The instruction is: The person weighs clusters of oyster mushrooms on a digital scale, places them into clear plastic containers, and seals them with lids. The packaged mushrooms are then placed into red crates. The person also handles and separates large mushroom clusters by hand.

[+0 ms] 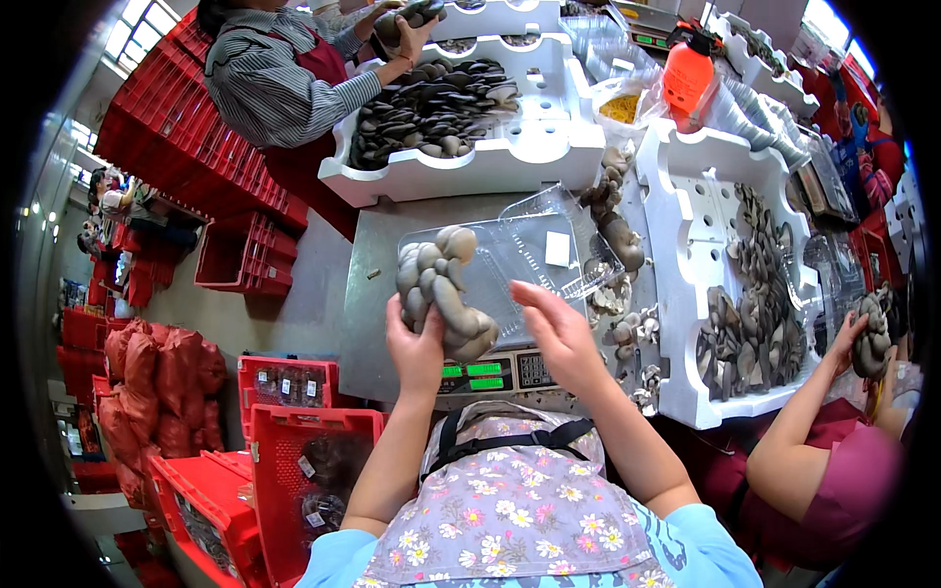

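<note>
My left hand [417, 345] grips a cluster of grey oyster mushrooms [434, 287] near its base, above the left side of a clear plastic clamshell container [507, 246]. With fingers extended and nothing in it, my right hand [555, 334] is at the container's right side; touching or apart, I cannot tell. The container lies open, its lid towards the back right, with a white label [557, 248] on it. Below it is a digital scale [478, 373] with lit green displays and a keypad, partly hidden by the mushrooms and my hands.
White foam crates of oyster mushrooms stand behind [470, 173] and right [665, 242]. Loose mushrooms [621, 235] lie between table [367, 316] and right crate. An orange spray bottle [687, 77] stands behind. Red crates [316, 415] are at lower left. Co-workers hold mushrooms at back left and right.
</note>
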Available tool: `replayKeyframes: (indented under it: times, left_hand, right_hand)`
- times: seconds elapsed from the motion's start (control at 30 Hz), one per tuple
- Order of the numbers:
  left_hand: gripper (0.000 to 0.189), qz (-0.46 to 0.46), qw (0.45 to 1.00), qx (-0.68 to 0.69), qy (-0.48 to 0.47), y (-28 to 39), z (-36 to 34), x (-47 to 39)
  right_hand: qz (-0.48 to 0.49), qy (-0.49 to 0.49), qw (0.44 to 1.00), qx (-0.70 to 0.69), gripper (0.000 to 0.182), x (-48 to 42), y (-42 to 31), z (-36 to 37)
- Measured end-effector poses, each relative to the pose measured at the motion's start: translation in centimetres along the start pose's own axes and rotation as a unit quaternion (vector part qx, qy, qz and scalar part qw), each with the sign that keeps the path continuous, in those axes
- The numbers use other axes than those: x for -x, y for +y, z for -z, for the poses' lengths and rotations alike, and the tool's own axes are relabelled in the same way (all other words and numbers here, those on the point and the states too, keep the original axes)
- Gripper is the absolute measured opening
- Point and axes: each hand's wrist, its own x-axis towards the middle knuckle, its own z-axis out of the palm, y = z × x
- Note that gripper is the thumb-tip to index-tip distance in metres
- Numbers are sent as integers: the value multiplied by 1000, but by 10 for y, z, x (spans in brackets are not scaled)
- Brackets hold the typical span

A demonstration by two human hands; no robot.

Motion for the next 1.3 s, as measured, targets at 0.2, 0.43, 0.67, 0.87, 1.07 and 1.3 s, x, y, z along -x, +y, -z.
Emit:
replayKeyframes:
  times: [0.2,0.43,0.67,0.87,1.07,1.3]
  left_hand:
    - [50,-17,985,-167,35,-11,-13,-3]
    - [66,18,960,-276,-30,-15,-12,0]
    - [72,7,911,-398,-109,-5,-10,-1]
    - [54,-27,877,-469,-104,23,13,-3]
    - [33,32,875,-483,-23,18,68,-2]
    - [27,84,892,-441,-56,-7,99,8]
  right_hand:
    - [-60,-14,996,-70,45,-38,8,-48]
    - [-107,33,993,-32,41,-54,55,-55]
    - [-152,39,986,-60,45,-62,76,-61]
    - [-112,54,992,6,47,-64,86,-70]
    - [-105,51,971,207,48,-54,28,-41]
    - [-97,77,977,175,30,-36,61,11]
